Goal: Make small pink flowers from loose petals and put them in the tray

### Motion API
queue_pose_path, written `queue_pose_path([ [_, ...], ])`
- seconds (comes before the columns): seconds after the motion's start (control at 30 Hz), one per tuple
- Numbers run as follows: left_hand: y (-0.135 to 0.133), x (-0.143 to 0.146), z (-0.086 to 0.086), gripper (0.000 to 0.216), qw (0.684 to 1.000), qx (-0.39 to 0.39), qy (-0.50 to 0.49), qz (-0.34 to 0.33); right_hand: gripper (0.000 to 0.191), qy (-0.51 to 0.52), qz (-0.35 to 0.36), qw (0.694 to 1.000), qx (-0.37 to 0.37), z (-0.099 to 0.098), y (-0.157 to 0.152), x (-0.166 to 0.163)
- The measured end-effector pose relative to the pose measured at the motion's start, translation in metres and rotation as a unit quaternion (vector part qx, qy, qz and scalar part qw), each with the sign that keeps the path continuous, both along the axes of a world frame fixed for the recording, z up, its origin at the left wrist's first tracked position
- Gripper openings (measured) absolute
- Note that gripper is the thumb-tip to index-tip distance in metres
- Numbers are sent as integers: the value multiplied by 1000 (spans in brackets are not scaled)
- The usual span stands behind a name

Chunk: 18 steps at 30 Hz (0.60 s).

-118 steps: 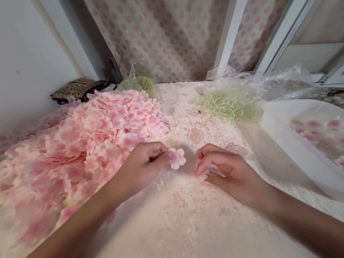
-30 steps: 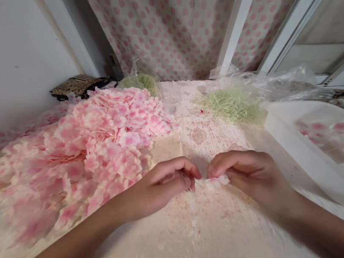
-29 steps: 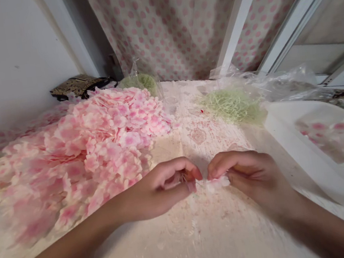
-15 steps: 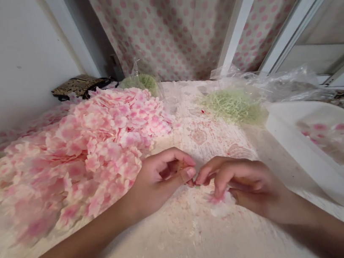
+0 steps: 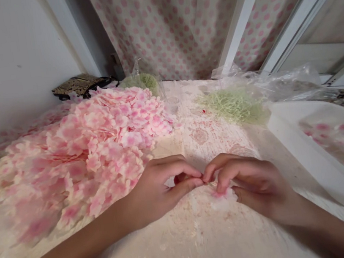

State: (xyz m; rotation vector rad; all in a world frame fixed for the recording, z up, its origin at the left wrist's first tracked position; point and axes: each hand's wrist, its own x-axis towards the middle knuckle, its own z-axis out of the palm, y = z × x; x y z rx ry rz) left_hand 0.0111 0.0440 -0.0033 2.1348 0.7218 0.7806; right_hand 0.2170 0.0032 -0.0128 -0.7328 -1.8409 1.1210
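Observation:
My left hand [image 5: 163,188] and my right hand [image 5: 250,182] meet fingertip to fingertip low over the plastic-covered table [image 5: 187,238]. The left thumb and forefinger are pinched together; whatever is between them is too small to name. My right hand is curled, its lower fingers closed on a small pale pink fabric flower [image 5: 223,198] that shows beneath it. A large heap of pink fabric flowers [image 5: 91,144] lies just left of my left hand.
A pile of pale green stems [image 5: 234,105] lies on clear plastic at the back right, and a second green bundle [image 5: 143,82] sits in a bag at the back. A dark patterned pouch [image 5: 81,85] rests by the wall. A polka-dot curtain [image 5: 176,21] hangs behind.
The flower held out in my left fingers some seconds ago has passed to my right hand. Both hands have drawn together, and over the last half second the left fingers have closed into a tighter pinch.

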Motion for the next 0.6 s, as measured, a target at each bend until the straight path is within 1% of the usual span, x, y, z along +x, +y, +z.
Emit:
queue_pose_path([
  [0.1,-2,0,0,12,1000,0,12,-1,19,-45,-31,997,53,1,0,2],
  [0.17,-5,-1,0,12,999,-9,38,-15,22,-56,-42,995,72,1,0,3],
  [0.3,-11,-2,-2,10,996,-8,79,-32,24,-37,-19,997,59,0,0,1],
  [0.37,-12,-3,-4,8,996,7,77,-35,26,-27,-10,998,53,0,0,0],
  [0.47,-12,-4,-5,5,996,47,67,-44,31,-34,-18,998,57,1,-1,-1],
  [0.6,-12,-4,-4,9,992,107,47,-56,35,-42,-31,997,60,-1,0,-2],
])
